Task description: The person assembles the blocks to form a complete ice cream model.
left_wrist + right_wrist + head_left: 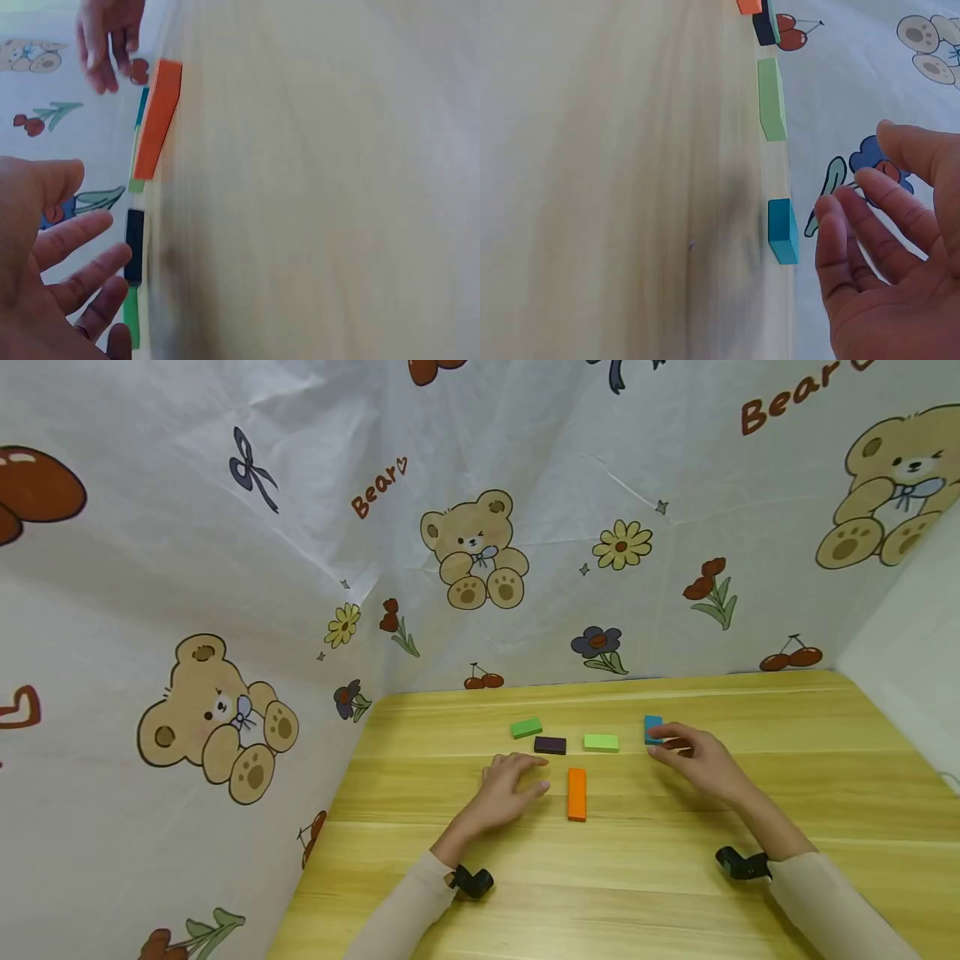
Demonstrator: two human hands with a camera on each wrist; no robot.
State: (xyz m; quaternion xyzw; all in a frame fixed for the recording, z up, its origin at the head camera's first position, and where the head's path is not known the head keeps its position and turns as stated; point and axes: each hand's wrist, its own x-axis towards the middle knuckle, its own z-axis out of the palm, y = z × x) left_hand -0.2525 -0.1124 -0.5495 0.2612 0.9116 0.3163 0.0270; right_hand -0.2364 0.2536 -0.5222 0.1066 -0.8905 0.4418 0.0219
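Over the table, my left hand (pixel 504 792) hovers with relaxed, spread fingers and holds nothing. It is close to an orange block (pixel 577 794) and a black block (pixel 551 745). My right hand (pixel 699 760) hangs just above a blue block (pixel 653 729), its fingers loosely bent and apart from the block in the right wrist view, where the blue block (pixel 783 231) lies below the fingertips. Between the hands lie a light green block (pixel 601 743) and, farther left, a darker green block (pixel 526 727). The orange block (pixel 159 120) also shows in the left wrist view.
The wooden table (pixel 615 893) meets a white cloth (pixel 525 643) printed with bears and flowers at the back and left. A plain white wall (pixel 907 652) rises on the right. Small black cameras (pixel 472 882) are strapped to both wrists.
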